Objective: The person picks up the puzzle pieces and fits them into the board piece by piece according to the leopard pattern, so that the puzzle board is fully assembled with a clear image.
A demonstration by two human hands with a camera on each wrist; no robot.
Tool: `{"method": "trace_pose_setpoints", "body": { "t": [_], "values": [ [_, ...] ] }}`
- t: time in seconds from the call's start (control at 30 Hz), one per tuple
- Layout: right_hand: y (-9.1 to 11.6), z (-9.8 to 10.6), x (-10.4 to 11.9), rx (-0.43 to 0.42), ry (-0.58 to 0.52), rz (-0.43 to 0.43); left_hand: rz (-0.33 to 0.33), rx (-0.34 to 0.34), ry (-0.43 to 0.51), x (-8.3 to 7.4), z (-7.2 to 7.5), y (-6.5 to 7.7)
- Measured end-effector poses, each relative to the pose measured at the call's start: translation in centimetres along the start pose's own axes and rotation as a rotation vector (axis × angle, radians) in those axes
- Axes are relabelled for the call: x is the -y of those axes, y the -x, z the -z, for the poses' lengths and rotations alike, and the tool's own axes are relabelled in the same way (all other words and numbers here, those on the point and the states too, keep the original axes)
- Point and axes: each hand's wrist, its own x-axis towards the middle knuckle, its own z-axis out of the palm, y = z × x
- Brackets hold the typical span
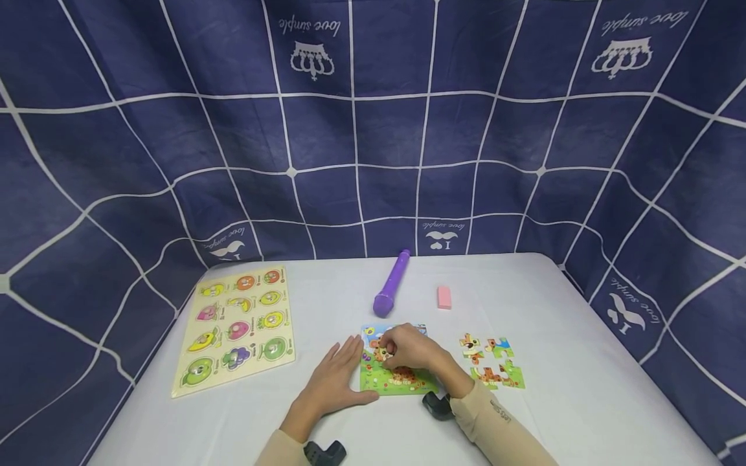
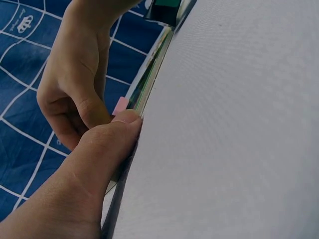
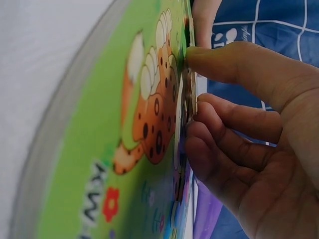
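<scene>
Jigsaw puzzle board (image 1: 371,383) (green ground, spotted cartoon animal), lying flat on the white table (image 1: 583,388) on the side nearest you, btwn your two hands. Your L hand (image 1: 335,382) rests at the board's L edge, fingers straight & close together, thumb stretched out toward the near L corner; in the L wrist view the thumb tip meets the board's edge. Your R hand (image 1: 415,349) is over the board, thumb & fingertips pinching a puzzle pc (image 3: 194,94), seen nearly edge-on at the board's face in the R wrist view; can't tell whether it's seated. To the R of the board: loose puzzle pcs (image 1: 513,375), grouped near one another, some w/ the same spotted pattern. Beyond the board: a purple toy mic (image 1: 395,283), set aslant, its rounded head toward you; to its R, a small pink block (image 1: 444,298). Far L: a fruit puzzle board (image 1: 221,375), turned at an angle, pics in 4 rows of 3, incl. banana & grapes. Beige sleeves (image 1: 495,421) on both your arms; bg, navy cloth (image 1: 384,129) w/ white grid lines & upside-down lettering
</scene>
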Motion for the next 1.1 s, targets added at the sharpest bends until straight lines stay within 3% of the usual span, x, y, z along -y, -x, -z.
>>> {"method": "trace_pose_setpoints", "body": {
  "t": [1.1],
  "values": [
    [-0.09, 0.13, 0.22, -0.01, 0.019, -0.009, 0.013, 0.002, 0.003, -0.39, 0.13, -0.13]
  ]
}}
